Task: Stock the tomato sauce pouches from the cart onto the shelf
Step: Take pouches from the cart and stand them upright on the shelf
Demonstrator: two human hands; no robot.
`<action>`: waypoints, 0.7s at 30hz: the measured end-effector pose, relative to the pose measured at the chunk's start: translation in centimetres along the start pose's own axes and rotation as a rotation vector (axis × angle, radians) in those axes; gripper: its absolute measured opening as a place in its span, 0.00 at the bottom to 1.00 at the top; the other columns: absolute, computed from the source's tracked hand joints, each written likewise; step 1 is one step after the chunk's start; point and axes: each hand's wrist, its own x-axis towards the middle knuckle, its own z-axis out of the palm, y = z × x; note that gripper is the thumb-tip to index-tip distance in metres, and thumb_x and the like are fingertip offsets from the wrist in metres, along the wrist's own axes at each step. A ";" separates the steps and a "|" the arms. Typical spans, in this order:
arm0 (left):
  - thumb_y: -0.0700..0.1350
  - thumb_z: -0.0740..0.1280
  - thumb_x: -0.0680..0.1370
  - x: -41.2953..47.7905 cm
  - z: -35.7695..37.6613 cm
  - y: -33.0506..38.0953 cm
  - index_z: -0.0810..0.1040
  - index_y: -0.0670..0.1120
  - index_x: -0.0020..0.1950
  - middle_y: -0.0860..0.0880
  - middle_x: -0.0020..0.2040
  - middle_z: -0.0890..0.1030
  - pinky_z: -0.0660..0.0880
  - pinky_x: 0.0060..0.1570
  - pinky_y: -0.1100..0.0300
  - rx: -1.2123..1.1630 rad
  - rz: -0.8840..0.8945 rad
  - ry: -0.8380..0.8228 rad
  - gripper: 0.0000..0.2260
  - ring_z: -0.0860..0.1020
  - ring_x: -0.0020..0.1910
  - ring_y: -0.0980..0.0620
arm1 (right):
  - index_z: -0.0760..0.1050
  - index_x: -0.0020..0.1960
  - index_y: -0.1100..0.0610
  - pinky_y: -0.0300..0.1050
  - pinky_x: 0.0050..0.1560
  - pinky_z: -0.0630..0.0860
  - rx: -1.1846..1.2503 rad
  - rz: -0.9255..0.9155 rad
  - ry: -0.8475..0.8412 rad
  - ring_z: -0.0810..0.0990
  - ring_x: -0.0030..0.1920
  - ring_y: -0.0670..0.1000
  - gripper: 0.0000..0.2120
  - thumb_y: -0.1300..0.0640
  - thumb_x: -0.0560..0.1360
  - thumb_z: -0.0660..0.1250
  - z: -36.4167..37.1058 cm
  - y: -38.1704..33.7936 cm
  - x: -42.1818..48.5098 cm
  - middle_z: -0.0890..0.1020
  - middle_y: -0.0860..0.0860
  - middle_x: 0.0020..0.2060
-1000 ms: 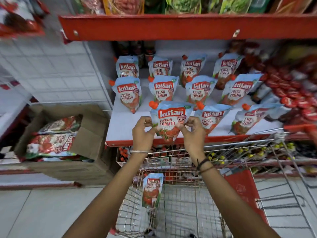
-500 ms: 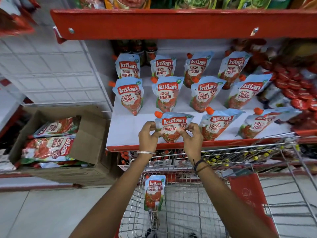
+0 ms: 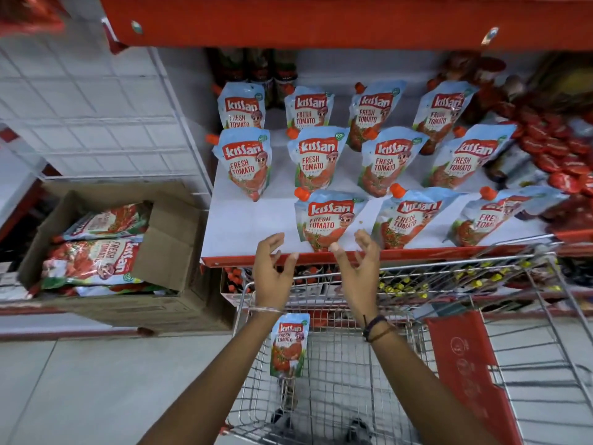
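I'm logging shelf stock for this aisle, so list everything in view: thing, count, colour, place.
Light-blue Kissan tomato sauce pouches with orange caps: eleven, standing in three rows on the white shelf.
White shelf board with red front edge: one, bare patch front left.
Same kind of pouch: one, upright inside the cart.
Silver wire shopping cart: one, below the shelf.
Brown cardboard box: one, left on the floor, holding larger red-and-white tomato pouches, count unclear.
Dark bottles: at least three, shelf back.
Red packets: many, blurred, shelf right.
Left hand: open, empty, near shelf edge.
Right hand: open, empty.
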 end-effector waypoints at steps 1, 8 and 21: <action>0.45 0.68 0.73 -1.2 -0.5 -0.7 0.70 0.46 0.60 0.50 0.59 0.76 0.73 0.59 0.66 0.015 0.010 -0.002 0.17 0.75 0.60 0.56 | 0.67 0.65 0.57 0.40 0.64 0.69 0.012 -0.005 0.004 0.72 0.62 0.48 0.22 0.55 0.74 0.68 -0.3 0.6 -1.1 0.72 0.51 0.61; 0.51 0.63 0.72 -3.4 -0.8 -6.1 0.73 0.46 0.56 0.44 0.55 0.79 0.77 0.55 0.47 0.105 -0.179 -0.025 0.15 0.77 0.54 0.47 | 0.74 0.47 0.41 0.38 0.52 0.76 -0.062 0.108 -0.134 0.79 0.50 0.46 0.08 0.47 0.71 0.71 -0.3 6.7 -4.1 0.79 0.48 0.45; 0.42 0.63 0.75 -2.4 3.0 -24.4 0.72 0.33 0.56 0.33 0.55 0.78 0.74 0.51 0.50 0.477 -0.737 -0.258 0.15 0.77 0.55 0.38 | 0.74 0.39 0.53 0.37 0.33 0.74 -0.241 0.647 -0.261 0.79 0.31 0.39 0.07 0.59 0.70 0.72 4.8 29.3 -2.6 0.83 0.45 0.31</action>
